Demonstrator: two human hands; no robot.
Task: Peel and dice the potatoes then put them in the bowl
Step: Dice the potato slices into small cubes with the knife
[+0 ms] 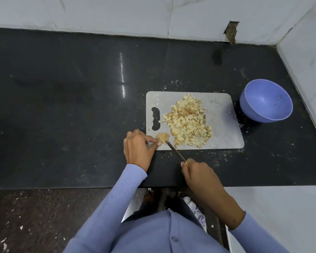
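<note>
One pale grey rectangular plastic cutting board point(221, 125) with a handle slot lies on the black polished stone desk point(62, 106). One heap of small pale yellow diced potato cubes point(187, 121), too many to count, sits mid-board, with one larger uncut rounded chunk point(174, 132) at its near-left edge. One more peeled potato piece point(162, 137) sits at the board's near-left corner; left hand point(138, 148) pinches it, fingers point(150, 139) curled onto its left side. Right hand point(199, 172) grips one slim metal knife point(175, 152), fingers wrapped tight round the handle, which is mostly hidden; a bit of yellow shows at the grip. Blade tip touches the held piece on its near-right side. One round lavender-blue plastic bowl point(252, 114) stands just beside the board's right edge, tilted toward camera, no potato visible inside. Small scraps dot the desk round the board. Two light blue ribbed sleeves point(117, 198), white marble wall tiles point(117, 13) behind.
</note>
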